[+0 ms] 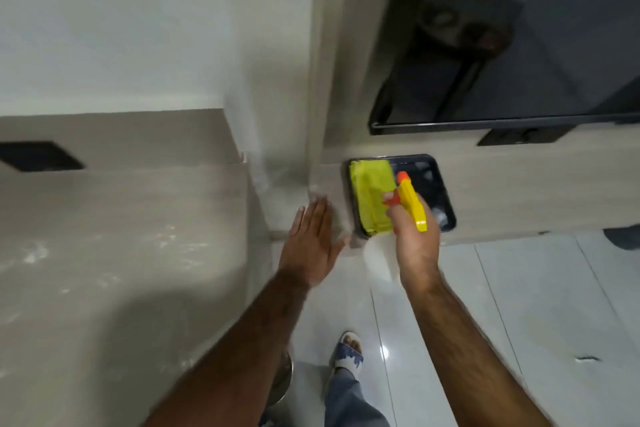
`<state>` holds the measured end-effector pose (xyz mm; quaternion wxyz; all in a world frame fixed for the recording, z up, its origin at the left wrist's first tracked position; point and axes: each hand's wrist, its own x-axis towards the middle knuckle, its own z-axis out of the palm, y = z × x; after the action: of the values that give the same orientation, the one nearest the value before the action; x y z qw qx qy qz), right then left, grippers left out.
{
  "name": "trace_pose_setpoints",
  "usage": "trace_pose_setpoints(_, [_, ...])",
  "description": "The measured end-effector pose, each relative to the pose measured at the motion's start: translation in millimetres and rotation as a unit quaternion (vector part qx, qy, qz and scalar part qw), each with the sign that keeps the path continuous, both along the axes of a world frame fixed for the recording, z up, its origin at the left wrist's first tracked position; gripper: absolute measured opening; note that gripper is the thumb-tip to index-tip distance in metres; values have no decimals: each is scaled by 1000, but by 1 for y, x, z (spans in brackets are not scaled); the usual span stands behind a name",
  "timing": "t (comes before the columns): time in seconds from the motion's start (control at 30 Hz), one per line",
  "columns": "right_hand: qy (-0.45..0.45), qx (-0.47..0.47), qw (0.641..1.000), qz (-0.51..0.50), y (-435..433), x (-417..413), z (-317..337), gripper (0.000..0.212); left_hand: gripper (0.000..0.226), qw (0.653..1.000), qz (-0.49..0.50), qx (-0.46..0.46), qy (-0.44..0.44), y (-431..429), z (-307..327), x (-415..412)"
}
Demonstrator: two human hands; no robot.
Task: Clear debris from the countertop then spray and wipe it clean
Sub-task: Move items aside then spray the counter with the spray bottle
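— Lifting the spray bottle (410, 203) from the dark tray (440, 184), is that the step?
— It looks so. The right hand (414, 239) has its grip closed round the bottle's neck, one finger near the orange trigger; the left hand (313, 241) is open and flat, holding nothing.
— And the yellow cloth (370, 198)?
— Folded in the tray, just beside the bottle.
— Advice?
— Carry the nozzle across to the dusty surface (104, 253) at left — aim down, spray the white specks evenly, then fetch the cloth.

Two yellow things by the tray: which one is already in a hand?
The spray bottle, with its orange nozzle, gripped by the right hand. The yellow cloth lies in the dark tray, untouched.
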<state>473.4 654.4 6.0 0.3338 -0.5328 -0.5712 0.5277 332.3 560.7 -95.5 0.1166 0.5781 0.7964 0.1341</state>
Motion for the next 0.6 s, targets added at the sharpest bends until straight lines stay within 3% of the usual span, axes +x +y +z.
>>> trace_pose_setpoints(0.27, [-19,19,1000,-2,113,39,-29,49,82,992,-45,-102,63,137,-27,18])
trace_pose_setpoints(0.43, [-6,54,998,28,162,33,-53,42,84,983,-53,-144,105,164,-43,16])
trace_pose_setpoints(0.6, [2,69,997,41,191,27,-82,43,83,987,-36,-120,101,162,-50,17])
